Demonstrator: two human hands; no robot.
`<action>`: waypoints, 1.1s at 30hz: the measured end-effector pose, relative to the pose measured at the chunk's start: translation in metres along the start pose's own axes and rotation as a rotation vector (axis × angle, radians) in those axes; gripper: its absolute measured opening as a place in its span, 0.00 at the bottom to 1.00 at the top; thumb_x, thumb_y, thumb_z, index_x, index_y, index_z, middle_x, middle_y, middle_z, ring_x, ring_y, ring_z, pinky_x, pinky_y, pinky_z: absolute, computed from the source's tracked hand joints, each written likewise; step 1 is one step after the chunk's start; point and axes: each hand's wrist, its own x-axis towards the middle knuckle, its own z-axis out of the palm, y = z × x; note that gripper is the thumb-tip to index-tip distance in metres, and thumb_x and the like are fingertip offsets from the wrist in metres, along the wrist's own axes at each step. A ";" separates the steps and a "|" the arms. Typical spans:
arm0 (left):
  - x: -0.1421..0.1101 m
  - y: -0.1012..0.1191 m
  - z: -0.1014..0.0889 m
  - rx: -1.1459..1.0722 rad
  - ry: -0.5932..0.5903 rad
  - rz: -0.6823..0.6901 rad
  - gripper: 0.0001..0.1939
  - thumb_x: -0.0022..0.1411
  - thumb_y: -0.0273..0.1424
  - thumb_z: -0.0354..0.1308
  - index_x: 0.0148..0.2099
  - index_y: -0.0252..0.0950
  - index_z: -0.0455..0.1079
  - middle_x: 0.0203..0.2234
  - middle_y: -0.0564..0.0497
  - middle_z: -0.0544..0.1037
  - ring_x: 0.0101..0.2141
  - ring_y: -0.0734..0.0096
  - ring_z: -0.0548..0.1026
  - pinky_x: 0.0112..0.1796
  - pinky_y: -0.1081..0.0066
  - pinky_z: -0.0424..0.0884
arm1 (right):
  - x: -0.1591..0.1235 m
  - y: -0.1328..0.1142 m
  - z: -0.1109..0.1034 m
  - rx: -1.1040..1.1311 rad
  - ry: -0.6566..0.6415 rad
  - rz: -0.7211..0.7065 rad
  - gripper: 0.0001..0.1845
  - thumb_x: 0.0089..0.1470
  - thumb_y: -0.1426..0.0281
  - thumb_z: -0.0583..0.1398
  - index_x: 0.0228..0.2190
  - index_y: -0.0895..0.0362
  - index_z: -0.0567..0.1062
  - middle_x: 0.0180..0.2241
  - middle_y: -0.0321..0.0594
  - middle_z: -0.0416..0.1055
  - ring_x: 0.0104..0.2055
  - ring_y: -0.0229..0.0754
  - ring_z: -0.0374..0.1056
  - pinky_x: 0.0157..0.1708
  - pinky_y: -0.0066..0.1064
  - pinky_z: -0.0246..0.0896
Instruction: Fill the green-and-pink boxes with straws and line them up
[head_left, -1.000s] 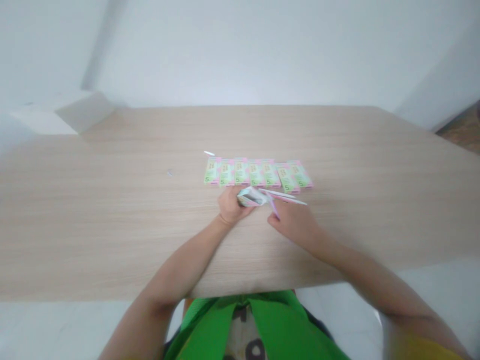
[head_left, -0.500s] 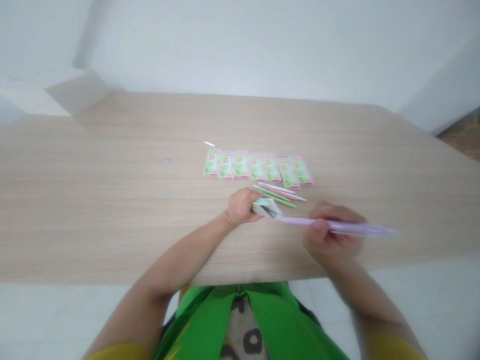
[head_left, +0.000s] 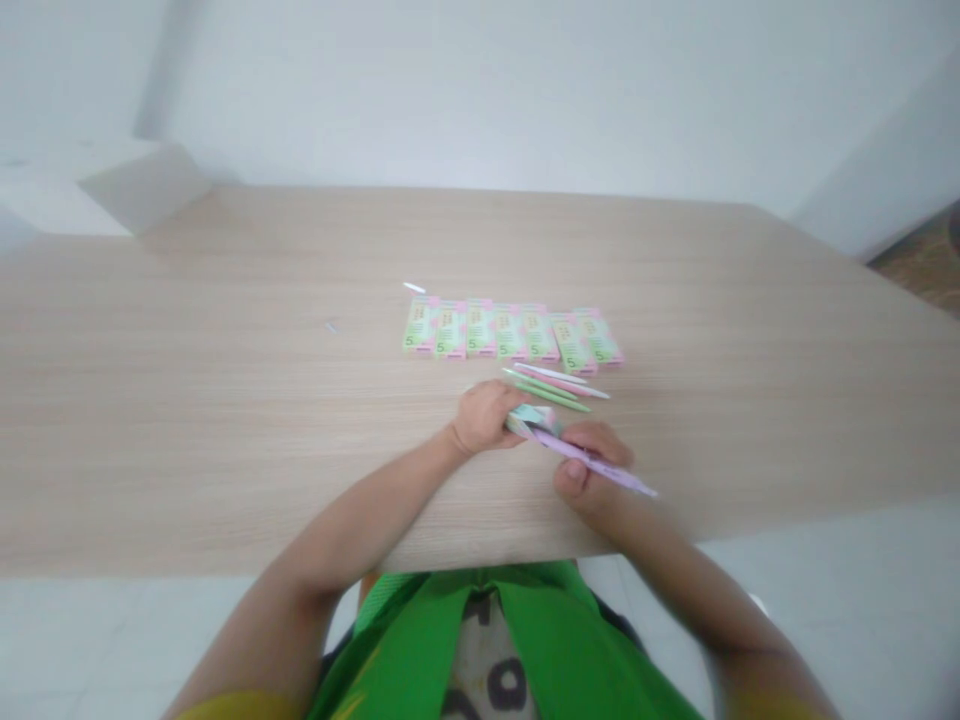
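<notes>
My left hand [head_left: 487, 415] is closed around a small green and pink box [head_left: 538, 418] above the table, its open end facing right. Pinched in my right hand [head_left: 596, 465] is a lilac pen [head_left: 619, 475], whose left end lies at the box's open end; how far inside it reaches I cannot tell. Just beyond the box, several pens in green, pink and white [head_left: 551, 388] lie side by side on the table. Farther back is a row of several flat boxes [head_left: 480, 330], green and pink, each printed with a 5.
A white pen-like piece [head_left: 414, 288] lies behind the row's left end. Another tiny thin item [head_left: 331, 327] is to the left on the wooden table [head_left: 225, 400]. A white box-shaped object [head_left: 142, 185] stands at the back left, near the wall.
My right hand has moved left with the lilac pen, bringing the pen's left end to the box's opening. The left hand keeps its hold on the box.
</notes>
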 end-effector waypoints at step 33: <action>0.003 -0.017 -0.006 0.017 0.121 -0.174 0.29 0.54 0.50 0.64 0.47 0.34 0.66 0.32 0.46 0.77 0.31 0.63 0.78 0.31 0.67 0.74 | 0.038 0.016 -0.030 0.027 -0.148 0.173 0.22 0.63 0.53 0.49 0.49 0.53 0.65 0.49 0.49 0.62 0.54 0.51 0.58 0.50 0.45 0.58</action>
